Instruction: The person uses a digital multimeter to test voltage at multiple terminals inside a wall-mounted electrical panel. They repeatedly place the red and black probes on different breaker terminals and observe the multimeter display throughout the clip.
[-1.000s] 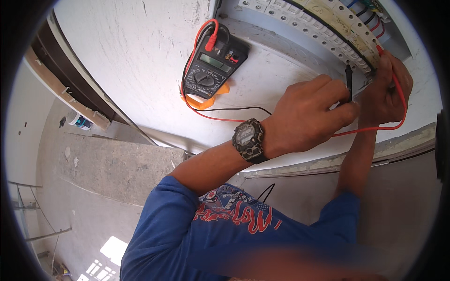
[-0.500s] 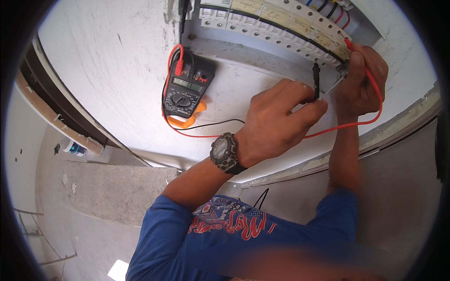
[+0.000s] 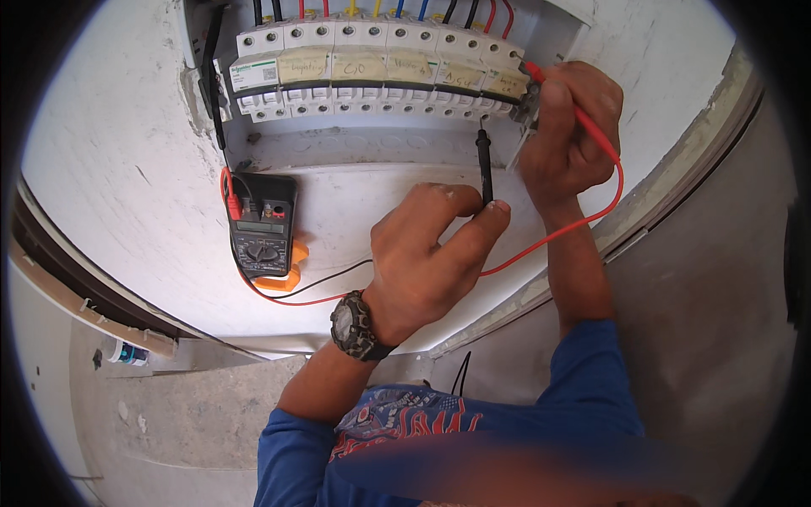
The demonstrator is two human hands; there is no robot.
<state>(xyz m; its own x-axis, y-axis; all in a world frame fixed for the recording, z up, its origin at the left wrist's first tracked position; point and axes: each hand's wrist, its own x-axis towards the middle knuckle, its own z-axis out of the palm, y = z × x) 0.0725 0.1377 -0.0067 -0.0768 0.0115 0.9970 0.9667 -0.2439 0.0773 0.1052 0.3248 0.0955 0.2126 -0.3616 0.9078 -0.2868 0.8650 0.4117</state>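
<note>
probes: the black probe (image 3: 485,169) points up at a bottom hole near the right end of the white breaker row (image 3: 373,34); the red probe (image 3: 533,73) points at a top hole at that same end. too small to tell if the metal tips touch the screws.
good probing: i think it is best to hold both tips straight and still, press softly, and have all fingers on the plastic, well back from bare metal.
left hand: the left hand (image 3: 427,253) makes a narrow pinch, thumb and finger on the low end of the black probe.
right hand: the right hand (image 3: 583,127) is curled up small around the red probe, by the right end of the row.
meter: the black meter (image 3: 262,226) is below the row's left end, apart from both hands, its orange clamp (image 3: 297,253) showing.
leads: the red lead (image 3: 621,179) loops below the right hand; the black lead (image 3: 329,275) goes from meter to left hand.
wrist: a dark watch (image 3: 348,328).
</note>
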